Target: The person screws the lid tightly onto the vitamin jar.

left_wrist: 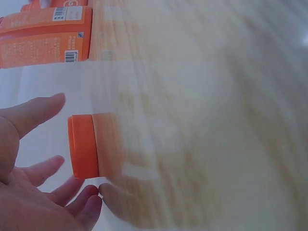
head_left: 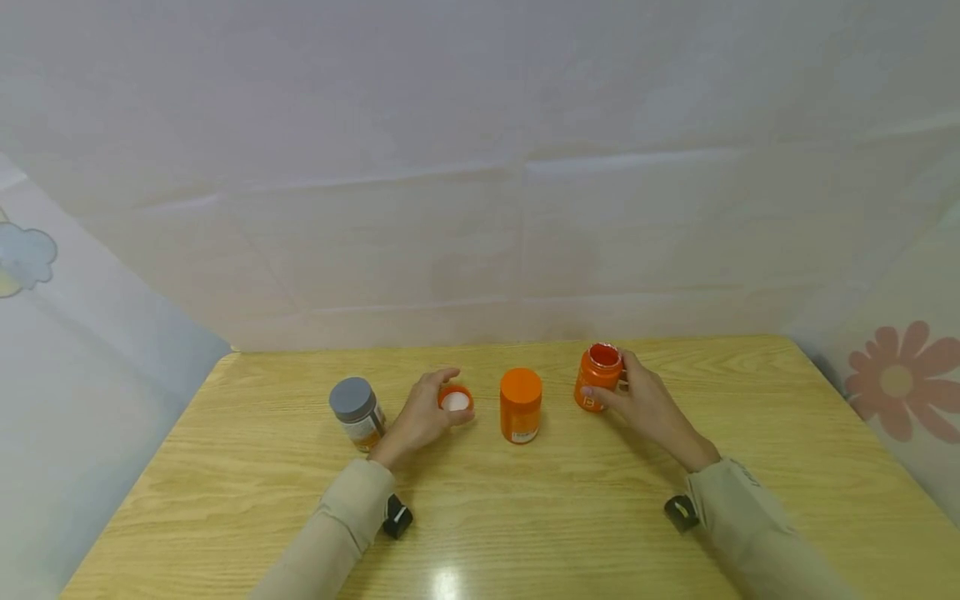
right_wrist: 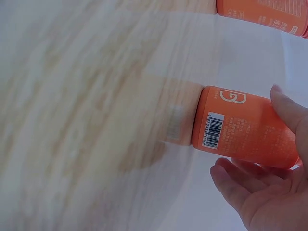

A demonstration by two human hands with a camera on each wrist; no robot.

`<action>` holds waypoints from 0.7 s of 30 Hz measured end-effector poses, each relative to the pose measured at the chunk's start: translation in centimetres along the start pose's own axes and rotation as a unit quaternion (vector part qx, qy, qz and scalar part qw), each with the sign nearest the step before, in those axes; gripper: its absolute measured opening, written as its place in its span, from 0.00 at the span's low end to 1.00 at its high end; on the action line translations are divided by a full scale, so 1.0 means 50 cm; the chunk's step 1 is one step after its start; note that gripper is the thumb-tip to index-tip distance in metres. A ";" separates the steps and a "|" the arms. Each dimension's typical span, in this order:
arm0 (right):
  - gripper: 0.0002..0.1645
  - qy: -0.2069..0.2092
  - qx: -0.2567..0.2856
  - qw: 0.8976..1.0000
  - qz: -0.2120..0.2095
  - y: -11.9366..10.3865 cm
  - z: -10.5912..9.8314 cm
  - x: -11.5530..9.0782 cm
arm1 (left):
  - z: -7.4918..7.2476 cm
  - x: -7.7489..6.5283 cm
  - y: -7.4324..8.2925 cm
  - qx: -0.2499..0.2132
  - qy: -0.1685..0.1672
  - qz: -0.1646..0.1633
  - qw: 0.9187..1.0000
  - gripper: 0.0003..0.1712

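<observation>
My left hand [head_left: 422, 417] spreads thumb and fingers to either side of an orange cap [head_left: 455, 398], which lies with its white inner side up. In the left wrist view a gap shows between the thumb and the cap [left_wrist: 84, 147]. At the right stands an uncapped orange jar [head_left: 597, 379] with a red mouth. My right hand [head_left: 651, 408] is loosely around this jar, thumb across its front and fingers at its far side. The right wrist view shows the jar [right_wrist: 248, 126] standing on its base, with a fingertip apart from its side.
A capped orange jar [head_left: 521, 407] stands between the hands. Left of the left hand is a jar with a grey lid [head_left: 357, 412], partly behind the wrist. The wooden table [head_left: 525, 517] ends at a pale wall covering [head_left: 420, 250].
</observation>
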State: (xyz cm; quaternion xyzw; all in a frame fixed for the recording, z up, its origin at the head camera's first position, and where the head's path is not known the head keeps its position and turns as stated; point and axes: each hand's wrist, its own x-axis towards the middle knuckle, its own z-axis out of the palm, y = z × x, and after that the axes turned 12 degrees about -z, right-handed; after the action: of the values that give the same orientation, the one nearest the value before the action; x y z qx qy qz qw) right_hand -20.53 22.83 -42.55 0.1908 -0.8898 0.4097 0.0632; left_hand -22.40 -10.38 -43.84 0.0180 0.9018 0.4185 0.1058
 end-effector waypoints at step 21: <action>0.44 0.002 0.000 1.000 0.002 0.005 0.005 -0.002 | 0.001 -0.005 0.002 0.064 0.008 -0.006 0.998 0.35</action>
State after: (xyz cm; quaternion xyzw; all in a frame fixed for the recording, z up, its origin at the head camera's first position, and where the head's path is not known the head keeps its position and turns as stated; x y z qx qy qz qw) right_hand -20.53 22.79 -42.91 0.1881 -0.8902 0.4099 0.0639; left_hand -22.14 -10.33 -43.74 0.0163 0.9277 0.3595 0.0997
